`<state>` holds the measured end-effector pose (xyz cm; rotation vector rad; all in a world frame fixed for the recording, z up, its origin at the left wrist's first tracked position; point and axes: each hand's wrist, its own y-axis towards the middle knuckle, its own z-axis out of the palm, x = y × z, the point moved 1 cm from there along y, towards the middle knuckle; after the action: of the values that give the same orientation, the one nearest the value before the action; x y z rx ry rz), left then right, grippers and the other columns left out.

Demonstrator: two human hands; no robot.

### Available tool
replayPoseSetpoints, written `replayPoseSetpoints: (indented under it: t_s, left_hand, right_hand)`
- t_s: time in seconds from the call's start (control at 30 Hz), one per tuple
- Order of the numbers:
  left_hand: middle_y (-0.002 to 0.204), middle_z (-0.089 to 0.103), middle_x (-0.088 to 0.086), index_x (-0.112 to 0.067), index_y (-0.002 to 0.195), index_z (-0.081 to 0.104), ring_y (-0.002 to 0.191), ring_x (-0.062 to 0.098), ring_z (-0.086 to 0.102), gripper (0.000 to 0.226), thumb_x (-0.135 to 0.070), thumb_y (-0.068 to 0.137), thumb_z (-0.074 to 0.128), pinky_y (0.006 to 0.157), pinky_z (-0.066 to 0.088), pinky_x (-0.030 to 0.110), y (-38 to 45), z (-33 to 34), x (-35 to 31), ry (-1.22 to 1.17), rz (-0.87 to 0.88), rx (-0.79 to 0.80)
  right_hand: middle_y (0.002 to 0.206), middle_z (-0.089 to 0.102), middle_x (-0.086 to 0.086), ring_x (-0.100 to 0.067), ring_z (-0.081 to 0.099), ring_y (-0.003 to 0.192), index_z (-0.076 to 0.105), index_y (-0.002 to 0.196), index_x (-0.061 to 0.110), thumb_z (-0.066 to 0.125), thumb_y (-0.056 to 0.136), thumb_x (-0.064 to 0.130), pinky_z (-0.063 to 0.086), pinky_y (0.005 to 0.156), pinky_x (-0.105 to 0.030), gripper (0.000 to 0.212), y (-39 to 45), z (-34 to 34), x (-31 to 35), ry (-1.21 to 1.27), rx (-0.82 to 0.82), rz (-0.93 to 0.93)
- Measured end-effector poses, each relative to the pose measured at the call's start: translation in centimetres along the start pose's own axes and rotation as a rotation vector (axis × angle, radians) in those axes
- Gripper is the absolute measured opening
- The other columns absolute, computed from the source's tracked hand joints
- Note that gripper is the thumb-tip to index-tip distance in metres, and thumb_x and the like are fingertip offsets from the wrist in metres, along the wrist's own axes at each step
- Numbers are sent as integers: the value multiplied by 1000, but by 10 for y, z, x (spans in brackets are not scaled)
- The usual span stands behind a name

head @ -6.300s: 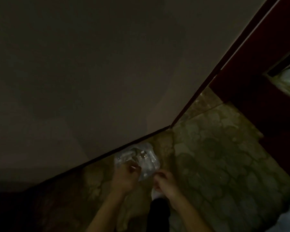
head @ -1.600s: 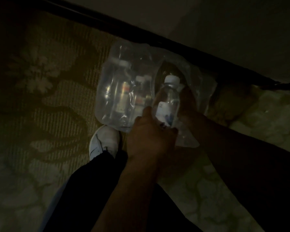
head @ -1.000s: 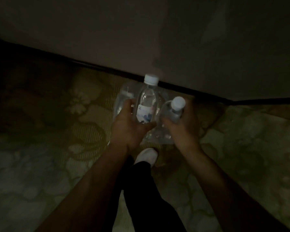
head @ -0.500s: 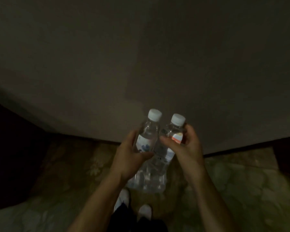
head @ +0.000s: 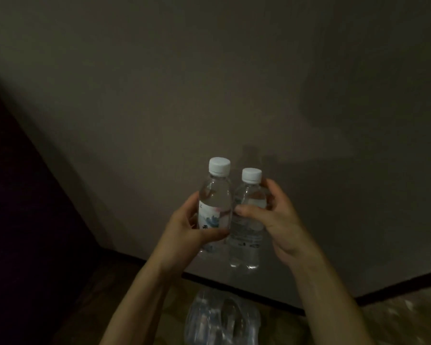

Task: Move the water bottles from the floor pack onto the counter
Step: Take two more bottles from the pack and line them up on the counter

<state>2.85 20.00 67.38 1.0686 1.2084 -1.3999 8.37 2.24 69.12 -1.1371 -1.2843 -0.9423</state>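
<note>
Fingers of the left hand (head: 184,229) wrap one upright bottle (head: 215,202); the right hand (head: 275,220) grips a second bottle (head: 246,220), touching at 3 o'clock. The floor pack (head: 222,319) lies at 6 o'clock against the baseboard (head: 259,295), bare wall (head: 209,83) behind.

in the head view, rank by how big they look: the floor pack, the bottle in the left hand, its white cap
1. Floor pack, though the frame's bottom edge cuts it off.
2. Bottle in the left hand; it is nearer the camera, so its true size against the pack is unsure.
3. White cap.
</note>
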Motion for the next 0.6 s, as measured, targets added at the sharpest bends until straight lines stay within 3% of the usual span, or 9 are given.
replayPoseSetpoints:
  t_s: [0.07, 0.2, 0.43, 0.6]
  left_hand:
    - [108, 73, -8, -31, 128, 56, 97, 6, 71, 64, 3, 77, 73, 68, 57, 18, -14, 3, -13, 16, 31, -22]
    - [102, 74, -7, -26, 125, 58, 92, 7, 72, 61, 9, 76, 71, 65, 56, 16, -36, 12, -42, 55, 134, -48]
    - [106, 74, -1, -23, 126, 58, 95, 11, 72, 62, 11, 75, 71, 69, 56, 17, -85, 22, -77, 79, 255, -105]
    - [102, 75, -6, -25, 126, 59, 94, 7, 72, 65, 10, 73, 75, 67, 55, 15, -120, 3, -94, 110, 305, -218]
  right_hand:
    - [101, 73, 7, -19, 69, 102, 60, 118, 28, 80, 69, 7, 55, 90, -45, 57, -6, 1, 17, 4, 49, -36]
    - [88, 72, 11, -15, 70, 93, 59, 120, 24, 75, 75, -1, 58, 80, -35, 54, -23, 1, 51, 27, 94, -115]
    - [97, 59, -5, -22, 63, 93, 60, 117, 23, 79, 72, 5, 54, 89, -44, 52, -55, 7, 101, -41, 183, -243]
    - [92, 64, 1, -24, 66, 99, 63, 114, 24, 82, 70, 11, 52, 94, -55, 50, -69, 41, 115, -4, 237, -289]
